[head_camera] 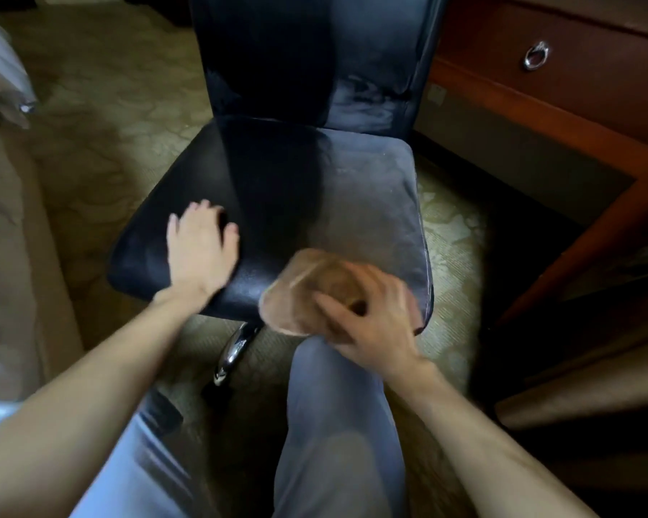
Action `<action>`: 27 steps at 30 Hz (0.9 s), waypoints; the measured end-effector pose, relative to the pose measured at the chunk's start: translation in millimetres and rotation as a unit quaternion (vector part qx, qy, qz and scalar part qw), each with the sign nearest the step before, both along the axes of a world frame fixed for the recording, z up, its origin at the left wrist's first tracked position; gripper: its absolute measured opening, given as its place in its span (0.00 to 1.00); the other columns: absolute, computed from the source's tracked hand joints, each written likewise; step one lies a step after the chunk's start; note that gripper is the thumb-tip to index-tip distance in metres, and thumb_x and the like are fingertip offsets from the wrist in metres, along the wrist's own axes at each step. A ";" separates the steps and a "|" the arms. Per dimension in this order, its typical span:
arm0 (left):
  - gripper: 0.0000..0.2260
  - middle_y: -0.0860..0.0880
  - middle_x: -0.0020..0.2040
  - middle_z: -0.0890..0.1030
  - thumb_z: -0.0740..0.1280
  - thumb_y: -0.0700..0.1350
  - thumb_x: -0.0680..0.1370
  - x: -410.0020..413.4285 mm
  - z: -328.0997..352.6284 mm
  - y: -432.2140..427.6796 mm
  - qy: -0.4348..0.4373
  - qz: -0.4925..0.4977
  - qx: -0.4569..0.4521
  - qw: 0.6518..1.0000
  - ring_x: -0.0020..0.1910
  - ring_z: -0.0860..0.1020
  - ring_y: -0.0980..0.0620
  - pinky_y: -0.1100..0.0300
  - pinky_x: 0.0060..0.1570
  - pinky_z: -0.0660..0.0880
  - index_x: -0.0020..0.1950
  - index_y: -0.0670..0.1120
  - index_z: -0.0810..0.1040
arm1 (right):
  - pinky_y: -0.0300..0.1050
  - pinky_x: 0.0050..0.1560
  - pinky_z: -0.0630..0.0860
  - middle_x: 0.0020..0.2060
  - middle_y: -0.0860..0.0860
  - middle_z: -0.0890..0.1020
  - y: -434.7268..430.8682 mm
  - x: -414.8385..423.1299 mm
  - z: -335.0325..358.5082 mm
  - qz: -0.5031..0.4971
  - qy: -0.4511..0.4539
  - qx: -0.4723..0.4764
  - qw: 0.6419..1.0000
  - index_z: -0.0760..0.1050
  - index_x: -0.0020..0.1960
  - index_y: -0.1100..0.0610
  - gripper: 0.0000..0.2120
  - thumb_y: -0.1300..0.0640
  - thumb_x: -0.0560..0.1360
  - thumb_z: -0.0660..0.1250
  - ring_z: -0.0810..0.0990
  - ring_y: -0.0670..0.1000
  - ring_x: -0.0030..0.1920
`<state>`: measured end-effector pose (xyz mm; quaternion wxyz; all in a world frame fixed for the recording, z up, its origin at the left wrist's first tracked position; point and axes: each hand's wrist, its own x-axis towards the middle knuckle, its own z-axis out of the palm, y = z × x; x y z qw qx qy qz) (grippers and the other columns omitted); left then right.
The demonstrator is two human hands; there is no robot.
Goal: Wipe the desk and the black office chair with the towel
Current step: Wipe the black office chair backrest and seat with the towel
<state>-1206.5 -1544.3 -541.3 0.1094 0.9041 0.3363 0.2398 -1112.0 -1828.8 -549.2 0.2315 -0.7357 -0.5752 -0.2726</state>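
right hand (371,315) gripping towel (296,293) at chair (277,181) seat's front edge, left hand (199,248) pressing flat on seat, fingers spread; risk: swivel chair rotating if left lifts

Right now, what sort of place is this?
Probably a hotel room or home study: a wooden desk with a ring-pull drawer, a black office chair beside it, and patterned carpet underfoot.
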 end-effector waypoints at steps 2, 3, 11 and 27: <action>0.18 0.40 0.75 0.73 0.59 0.47 0.85 7.4 -5.7 -30.0 -0.022 -0.044 0.005 0.999 0.77 0.67 0.42 0.41 0.79 0.55 0.72 0.42 0.74 | 0.59 0.61 0.71 0.72 0.58 0.72 32.8 -19.2 1.0 0.048 -0.035 -0.021 0.998 0.75 0.68 0.41 0.22 0.45 0.75 0.71 0.73 0.62 0.69; 0.18 0.41 0.75 0.73 0.59 0.47 0.86 8.1 -9.0 -41.1 -0.029 -0.051 0.002 0.998 0.78 0.66 0.44 0.44 0.80 0.54 0.73 0.43 0.74 | 0.60 0.61 0.71 0.72 0.58 0.73 38.8 -21.3 -1.1 0.057 -0.046 -0.044 0.996 0.76 0.69 0.42 0.21 0.46 0.76 0.70 0.73 0.62 0.70; 0.21 0.42 0.76 0.72 0.55 0.49 0.85 0.4 -19.7 -32.1 -0.036 -0.085 0.056 0.994 0.78 0.65 0.43 0.46 0.80 0.53 0.75 0.42 0.72 | 0.59 0.60 0.76 0.67 0.58 0.77 -58.9 58.4 -4.6 -0.029 0.037 -0.094 0.994 0.73 0.69 0.44 0.24 0.42 0.75 0.74 0.77 0.64 0.64; 0.22 0.44 0.76 0.72 0.53 0.53 0.86 -2.1 -15.4 -55.3 -0.097 -0.043 -0.030 0.994 0.80 0.64 0.48 0.46 0.81 0.50 0.72 0.44 0.76 | 0.57 0.65 0.68 0.76 0.58 0.66 -13.6 -11.6 -7.7 0.159 -0.129 -0.189 0.960 0.71 0.74 0.39 0.32 0.49 0.72 0.72 0.68 0.61 0.73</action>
